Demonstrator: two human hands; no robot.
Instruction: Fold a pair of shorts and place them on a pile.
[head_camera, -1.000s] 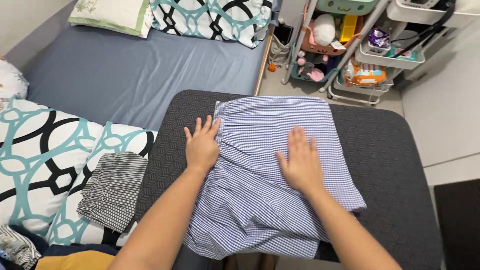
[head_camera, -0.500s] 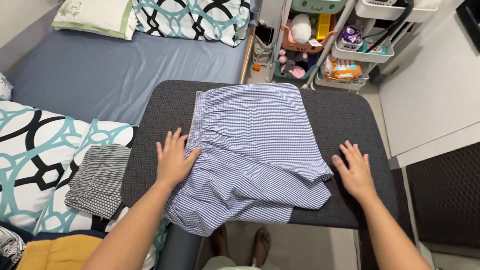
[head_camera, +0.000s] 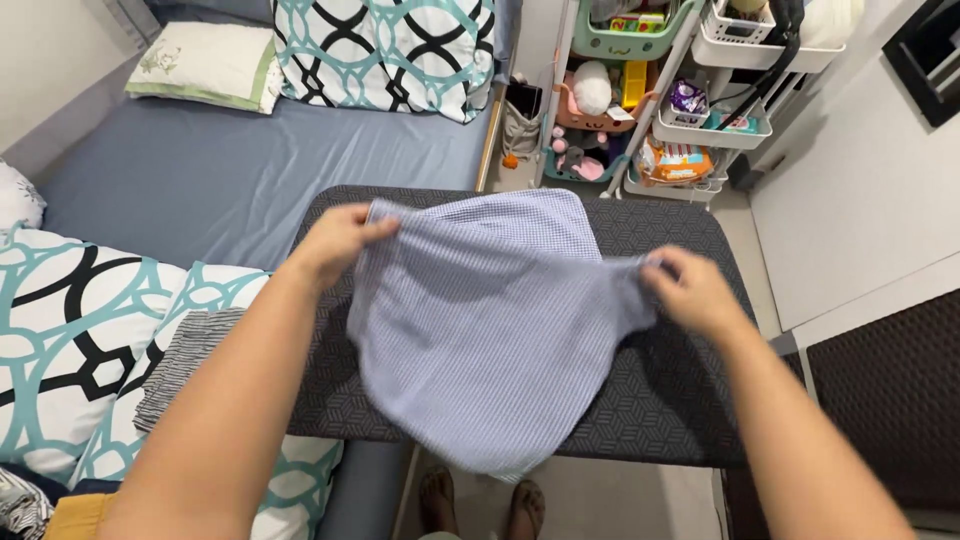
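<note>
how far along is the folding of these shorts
Done: one striped garment lies folded on the patterned pillow. In hand: the left hand and right hand each grip an edge of the blue checked shorts, lifted above the dark board. Left: these shorts hang unfolded.

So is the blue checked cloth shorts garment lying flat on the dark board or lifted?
Lifted: both hands, left hand and right hand, pinch its edges and hold the garment up.

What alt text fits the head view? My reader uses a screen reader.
Two bare hands, left hand and right hand, lift blue checked shorts above a black patterned board beside a bed.
</note>
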